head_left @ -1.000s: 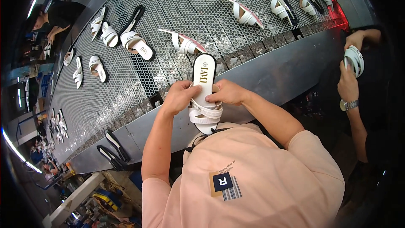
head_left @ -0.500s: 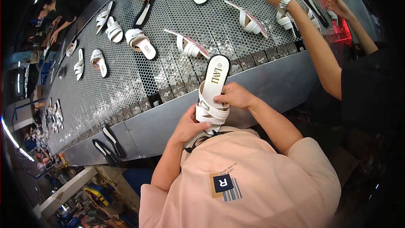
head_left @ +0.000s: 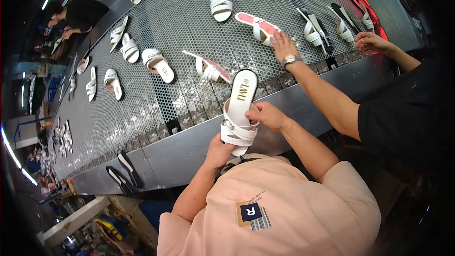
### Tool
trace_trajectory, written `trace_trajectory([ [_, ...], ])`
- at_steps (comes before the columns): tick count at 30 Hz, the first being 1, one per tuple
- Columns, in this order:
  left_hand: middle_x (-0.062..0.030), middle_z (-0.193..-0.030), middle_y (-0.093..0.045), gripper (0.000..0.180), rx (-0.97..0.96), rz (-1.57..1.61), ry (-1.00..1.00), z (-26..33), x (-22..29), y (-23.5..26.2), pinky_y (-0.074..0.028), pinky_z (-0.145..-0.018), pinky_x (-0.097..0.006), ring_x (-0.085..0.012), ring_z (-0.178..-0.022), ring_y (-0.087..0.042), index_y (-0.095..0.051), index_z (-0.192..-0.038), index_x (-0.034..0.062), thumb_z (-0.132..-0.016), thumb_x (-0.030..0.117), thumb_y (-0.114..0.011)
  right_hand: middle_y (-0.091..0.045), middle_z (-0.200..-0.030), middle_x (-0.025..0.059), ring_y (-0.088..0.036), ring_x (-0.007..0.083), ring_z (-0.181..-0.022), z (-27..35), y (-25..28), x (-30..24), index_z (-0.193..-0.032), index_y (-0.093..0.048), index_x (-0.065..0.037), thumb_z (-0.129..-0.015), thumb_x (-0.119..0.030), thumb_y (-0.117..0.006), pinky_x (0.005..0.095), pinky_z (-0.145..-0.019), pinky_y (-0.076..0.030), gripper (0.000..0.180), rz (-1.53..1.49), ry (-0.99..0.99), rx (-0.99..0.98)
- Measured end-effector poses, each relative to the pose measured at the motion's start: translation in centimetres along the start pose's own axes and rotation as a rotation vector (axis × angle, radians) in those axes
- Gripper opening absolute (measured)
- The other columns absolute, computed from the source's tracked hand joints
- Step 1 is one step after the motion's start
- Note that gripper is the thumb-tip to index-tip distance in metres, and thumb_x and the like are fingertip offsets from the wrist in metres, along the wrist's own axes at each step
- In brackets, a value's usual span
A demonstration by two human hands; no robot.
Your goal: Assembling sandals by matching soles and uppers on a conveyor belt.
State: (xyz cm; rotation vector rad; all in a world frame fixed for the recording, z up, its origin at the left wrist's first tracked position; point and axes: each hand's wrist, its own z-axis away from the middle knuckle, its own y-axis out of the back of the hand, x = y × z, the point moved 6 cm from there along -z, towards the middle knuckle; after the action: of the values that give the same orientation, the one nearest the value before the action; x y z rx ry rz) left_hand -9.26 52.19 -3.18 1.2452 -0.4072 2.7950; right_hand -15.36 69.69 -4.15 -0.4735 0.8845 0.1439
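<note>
In front of my belly I hold a white slide sandal (head_left: pixel 242 92) with crossed straps, a black edge and gold lettering, its heel end pointing away from me. My left hand (head_left: pixel 221 152) is closed around the toe end from the left side. On the other side, my right hand (head_left: pixel 269 115) pinches the edge beside the straps with thumb and fingers. Just beyond the heel, a white sandal upper with a pink underside (head_left: pixel 208 68) lies tilted on the metal mesh conveyor (head_left: pixel 142 96).
At right, a co-worker's hand (head_left: pixel 285 51) with a watch touches another pink-bottomed sandal upper (head_left: pixel 256 22); their other hand (head_left: pixel 372 42) is farther right. White sandals (head_left: pixel 161 66) and black soles (head_left: pixel 310 21) are spread over the mesh. Two black soles (head_left: pixel 124 173) rest on the metal ledge at left.
The sandal in my hands has shifted slightly toward me. The co-worker's watch hand has come down onto a sandal upper. At the far edge, another person's hand has left the black sole.
</note>
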Motion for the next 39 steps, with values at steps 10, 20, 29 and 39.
trace_trajectory([
  [10, -0.0111, -0.116, -0.060, 0.046, 0.067, 0.368, -0.306, -12.9, 16.6, 3.9, -0.050, -0.087, -0.034, -0.0233, -0.102, -0.061, -0.043, -0.129, -0.0015, -0.087, 0.007, -0.062, -0.067, -0.101, 0.0096, -0.062, 0.0128, -0.090, 5.0, 5.7, 6.6, -0.116, -0.059, 0.002, -0.093, -0.025, -0.060, 0.0268, -0.079, -0.049, 0.035, -0.066, -0.031, 0.208],
  [20, -0.0129, -0.110, -0.057, 0.045, 0.231, -1.807, -1.179, -10.6, 14.6, -1.0, -0.047, -0.085, -0.044, -0.0350, -0.108, -0.053, -0.057, -0.111, 0.0083, -0.070, 0.017, -0.072, -0.067, -0.098, 0.0092, -0.062, 0.0126, -0.086, 6.0, 9.2, 6.1, -0.116, -0.057, 0.006, -0.085, -0.017, -0.070, 0.0264, -0.078, -0.051, 0.041, 0.146, 0.054, 0.467],
  [29, -0.0077, -0.092, -0.066, 0.020, 0.352, -0.781, -0.717, -4.6, 18.0, 2.6, -0.051, -0.072, -0.031, -0.0233, -0.083, -0.065, -0.058, -0.098, 0.0055, -0.080, 0.002, -0.064, -0.060, -0.120, 0.0103, -0.055, 0.0202, -0.110, 5.1, 6.1, -3.1, -0.129, -0.051, -0.001, -0.069, -0.011, -0.078, 0.0352, -0.095, -0.044, 0.066, 0.756, 0.551, 0.705],
  [39, -0.0119, -0.118, -0.059, 0.043, 0.333, -0.119, -0.347, 2.9, 5.6, 11.3, -0.044, -0.096, -0.036, -0.0212, -0.109, -0.056, -0.053, -0.122, 0.0021, -0.086, 0.021, -0.067, -0.067, -0.101, 0.0047, -0.060, 0.0136, -0.092, 1.9, -4.6, 0.7, -0.109, -0.065, -0.003, -0.079, -0.008, -0.071, 0.0306, -0.084, -0.048, 0.032, 0.423, -0.136, -0.234],
])
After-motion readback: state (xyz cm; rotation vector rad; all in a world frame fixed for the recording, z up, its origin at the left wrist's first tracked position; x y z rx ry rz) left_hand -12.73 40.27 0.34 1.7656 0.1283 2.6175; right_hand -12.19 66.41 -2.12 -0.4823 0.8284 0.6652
